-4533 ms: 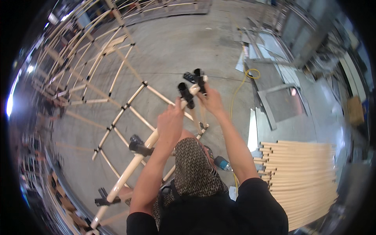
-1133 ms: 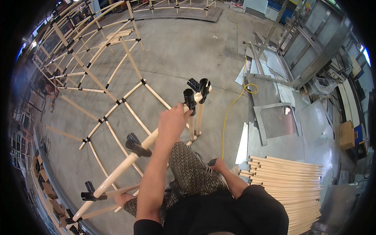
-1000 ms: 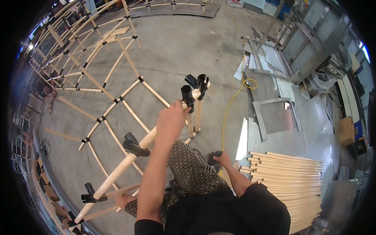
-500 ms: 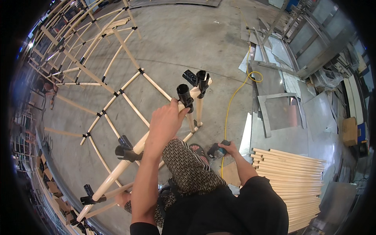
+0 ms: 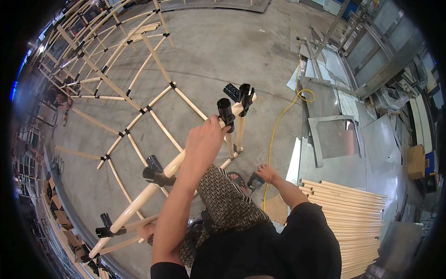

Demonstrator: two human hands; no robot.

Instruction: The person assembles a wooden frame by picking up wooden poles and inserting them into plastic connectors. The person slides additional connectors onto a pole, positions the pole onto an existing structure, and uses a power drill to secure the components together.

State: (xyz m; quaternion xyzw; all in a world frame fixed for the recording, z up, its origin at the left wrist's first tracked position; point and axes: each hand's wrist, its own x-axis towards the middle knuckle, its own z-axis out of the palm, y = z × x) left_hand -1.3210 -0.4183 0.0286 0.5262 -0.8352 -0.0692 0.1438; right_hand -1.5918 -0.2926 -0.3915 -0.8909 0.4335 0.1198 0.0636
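My left hand (image 5: pixel 204 142) is closed round the near-horizontal cream pipe (image 5: pixel 134 204), its fingertips against a black pipe connector (image 5: pixel 226 114) whose socket points up. Just beyond it, another black connector (image 5: pixel 246 95) sits near the pipe's far end. Farther back along the same pipe, more black connectors (image 5: pixel 157 176) are mounted. My right hand (image 5: pixel 265 174) is low on the right, its fingers over a dark cordless drill (image 5: pixel 255 182); the hand partly covers the tool. My leg in patterned trousers is between both hands.
A pile of cream pipes (image 5: pixel 346 218) lies at the lower right. The yellow cable (image 5: pixel 270 153) runs past my right hand. Sheet metal and frames (image 5: pixel 334 139) stand on the right. A cream pipe framework (image 5: pixel 153 97) spreads left; another person is at the far left.
My right hand has shifted slightly left and up, and now covers more of the drill. The left hand keeps its hold on the pipe; the whole view has shifted a little.
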